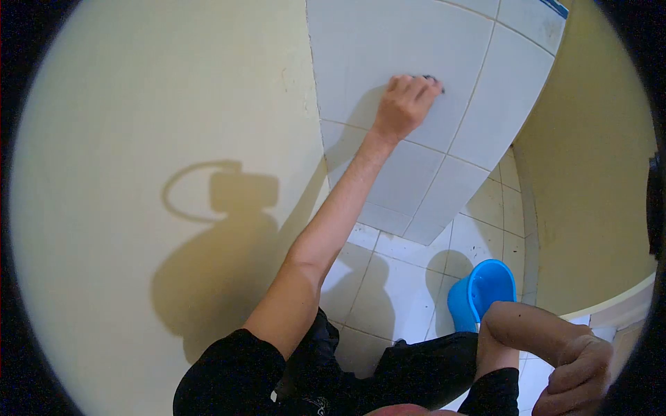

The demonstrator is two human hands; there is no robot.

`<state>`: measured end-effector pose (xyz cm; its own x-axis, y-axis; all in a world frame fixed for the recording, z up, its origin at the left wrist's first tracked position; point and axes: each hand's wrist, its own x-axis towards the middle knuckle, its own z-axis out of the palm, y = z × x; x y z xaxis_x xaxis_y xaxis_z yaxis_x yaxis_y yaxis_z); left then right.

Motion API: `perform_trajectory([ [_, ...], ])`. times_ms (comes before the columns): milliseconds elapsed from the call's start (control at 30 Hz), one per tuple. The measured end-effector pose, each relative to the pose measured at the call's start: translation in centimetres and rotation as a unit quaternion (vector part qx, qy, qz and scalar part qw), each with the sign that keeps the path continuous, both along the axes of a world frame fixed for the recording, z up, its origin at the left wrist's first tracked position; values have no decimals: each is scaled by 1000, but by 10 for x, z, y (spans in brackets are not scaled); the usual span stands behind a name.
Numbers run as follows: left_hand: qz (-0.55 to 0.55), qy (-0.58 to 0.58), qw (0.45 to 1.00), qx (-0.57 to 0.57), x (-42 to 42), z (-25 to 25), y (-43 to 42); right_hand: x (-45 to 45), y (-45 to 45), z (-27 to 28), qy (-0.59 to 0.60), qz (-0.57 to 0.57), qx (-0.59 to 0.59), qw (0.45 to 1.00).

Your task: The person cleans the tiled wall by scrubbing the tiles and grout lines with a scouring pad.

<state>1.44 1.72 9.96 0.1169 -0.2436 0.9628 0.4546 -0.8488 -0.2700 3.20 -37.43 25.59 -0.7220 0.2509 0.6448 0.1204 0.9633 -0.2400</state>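
Note:
Against the white tiled wall [409,41], my left hand [406,104] has its fingers curled round a small dark object [431,79], mostly hidden by the fingers. The left arm is stretched up and forward. At the lower right, my right hand [576,374] is bent back near my body with its fingers folded in; whether anything is inside them is hidden. A blue bucket [459,305] stands on the floor just beyond the right forearm.
A plain cream wall [139,104] fills the left side, with my shadow on it. White floor tiles [395,277] bear small dark specks. A yellowish surface [590,173] curves along the right, with a dark object [654,208] at its edge.

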Motion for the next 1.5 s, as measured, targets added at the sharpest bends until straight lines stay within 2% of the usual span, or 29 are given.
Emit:
perform_trajectory([
  [100,-27,-101,989,-100,-4,6,1,-3,-6,-1,25,-46,-18,998],
  [200,-18,-86,993,-72,-4,1,4,-2,-5,1,10,-40,-34,999],
  [300,-4,38,999,29,-9,-5,5,-2,-7,3,1,-50,-46,998],
  [400,-20,-18,1000,-7,-13,-1,10,-3,-10,4,7,-61,-56,997],
  [500,-32,-136,987,-83,-17,5,14,-2,-10,4,-5,-61,-51,997],
  [600,-31,-167,978,-119,-17,2,15,-2,-12,1,-5,-56,-48,997],
  [800,-9,-28,1000,9,-1,-16,6,-3,-8,-1,-21,-23,-16,999],
  [900,-44,36,998,25,9,-24,-6,-3,-8,-2,-20,-32,-15,999],
  [1000,-39,24,999,14,9,-15,-6,-1,-5,1,-31,-8,-10,999],
  [1100,-17,-60,996,-57,3,2,-1,2,-8,6,-59,-13,-26,998],
  [1200,-59,-162,976,-136,-1,9,-4,4,-5,3,-39,4,-21,999],
  [1233,-58,-151,979,-122,2,6,-3,3,-6,1,-33,-9,-19,999],
  [1333,-23,9,1000,-8,7,-5,-6,1,-8,-1,-25,-29,-20,999],
  [1367,-44,45,998,19,8,-9,-9,2,-7,0,-27,-24,-24,999],
  [1500,-33,5,999,-2,10,-4,-12,0,-8,1,-12,-33,-23,999],
])
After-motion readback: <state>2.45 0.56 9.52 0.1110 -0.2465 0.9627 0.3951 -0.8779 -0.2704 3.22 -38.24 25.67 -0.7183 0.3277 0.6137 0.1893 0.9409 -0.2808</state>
